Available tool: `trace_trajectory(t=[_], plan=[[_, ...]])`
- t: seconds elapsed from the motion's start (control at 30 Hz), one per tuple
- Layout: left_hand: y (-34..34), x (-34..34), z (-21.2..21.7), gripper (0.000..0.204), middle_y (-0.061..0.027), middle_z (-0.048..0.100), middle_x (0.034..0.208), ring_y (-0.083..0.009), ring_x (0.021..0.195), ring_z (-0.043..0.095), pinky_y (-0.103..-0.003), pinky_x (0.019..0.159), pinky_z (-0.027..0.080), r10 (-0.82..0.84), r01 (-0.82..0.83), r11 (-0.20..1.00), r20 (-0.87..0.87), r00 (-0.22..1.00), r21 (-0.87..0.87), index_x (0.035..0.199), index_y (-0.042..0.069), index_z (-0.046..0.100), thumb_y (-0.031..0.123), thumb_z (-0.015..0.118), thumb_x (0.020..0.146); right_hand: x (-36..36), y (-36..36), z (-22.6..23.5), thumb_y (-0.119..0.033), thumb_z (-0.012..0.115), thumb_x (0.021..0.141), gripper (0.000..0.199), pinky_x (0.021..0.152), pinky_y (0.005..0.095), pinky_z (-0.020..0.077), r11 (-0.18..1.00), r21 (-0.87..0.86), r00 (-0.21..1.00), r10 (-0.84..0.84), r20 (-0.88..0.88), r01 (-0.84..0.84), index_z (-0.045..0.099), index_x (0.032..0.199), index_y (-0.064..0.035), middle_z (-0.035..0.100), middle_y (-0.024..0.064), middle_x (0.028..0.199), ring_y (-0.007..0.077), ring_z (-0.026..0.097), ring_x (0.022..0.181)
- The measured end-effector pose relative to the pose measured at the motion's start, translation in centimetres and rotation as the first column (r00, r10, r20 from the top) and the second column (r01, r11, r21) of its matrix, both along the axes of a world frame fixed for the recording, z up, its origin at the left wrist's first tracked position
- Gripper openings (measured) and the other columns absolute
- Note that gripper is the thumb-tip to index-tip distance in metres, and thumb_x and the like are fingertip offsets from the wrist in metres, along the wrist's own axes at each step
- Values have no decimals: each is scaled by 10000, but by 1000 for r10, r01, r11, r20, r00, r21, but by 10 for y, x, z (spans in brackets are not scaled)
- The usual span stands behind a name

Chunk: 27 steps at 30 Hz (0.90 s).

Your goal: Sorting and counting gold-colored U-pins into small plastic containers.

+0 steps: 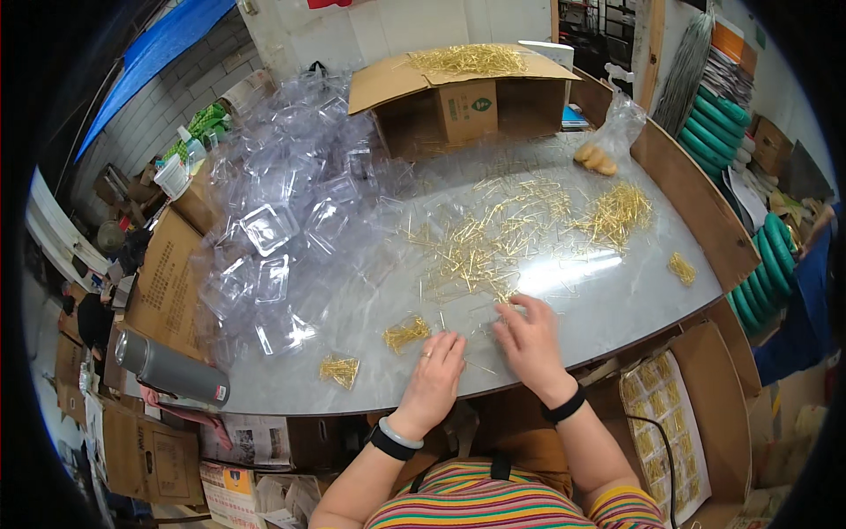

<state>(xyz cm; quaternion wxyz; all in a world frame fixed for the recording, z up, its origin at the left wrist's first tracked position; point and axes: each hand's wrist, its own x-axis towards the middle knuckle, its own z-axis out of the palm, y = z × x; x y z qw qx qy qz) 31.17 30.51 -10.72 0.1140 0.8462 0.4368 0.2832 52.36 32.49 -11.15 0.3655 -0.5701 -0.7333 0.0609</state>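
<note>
My left hand (434,377) is palm down near the table's front edge, its bent fingers held together. A thin gold pin stands out just past its fingertips; what they hold underneath is hidden. Just left of it lies a small heap of gold hook-shaped pins (405,334), with a clear plastic box of pins (339,371) farther left. My right hand (534,346) hovers over the near edge of the scattered gold pins (480,251), fingers bent and spread, with nothing visible in them. A denser pin pile (619,214) lies beyond, to the right.
Clear plastic boxes (267,229) heap up on the left. A cardboard box (470,110) with pins on top stands at the back. A grey bottle (172,366) lies at the left edge. Filled boxes sit in a tray (665,432) below right; a small pin bundle (681,269) lies right.
</note>
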Motion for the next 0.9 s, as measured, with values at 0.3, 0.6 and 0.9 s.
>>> trace_trajectory(t=[0.3, 0.6, 0.9], plan=[[2, -1, -1, 419, -208, 573, 1318, -415, 1232, 528, -466, 1066, 427, -13, 14, 1000, 129, 992, -4, 1291, -26, 571, 37, 658, 885, 8, -10, 3, -522, 568, 941, 617, 1182, 618, 188, 995, -101, 949, 38, 314, -6, 555, 1395, -105, 443, 155, 1522, 392, 324, 1454], [5, -4, 1, 400, -177, 621, 1248, -369, 1237, 555, -480, 1108, 413, -133, 132, 991, 70, 989, 13, 1286, 5, 581, -15, 617, 888, 13, -2, -8, -444, 570, 964, 557, 1177, 505, 301, 981, -52, 956, 196, 219, -189, 550, 1387, -83, 474, 127, 1501, 354, 413, 1405], [-1, -9, 0, 218, -166, 660, 1188, -367, 1110, 636, -411, 994, 492, -11, 49, 993, 328, 945, -109, 1117, 0, 604, -70, 514, 931, 4, -16, 9, -522, 586, 937, 637, 1164, 658, 179, 987, -42, 949, 161, 271, -156, 559, 1389, -74, 463, 131, 1504, 408, 306, 1456]])
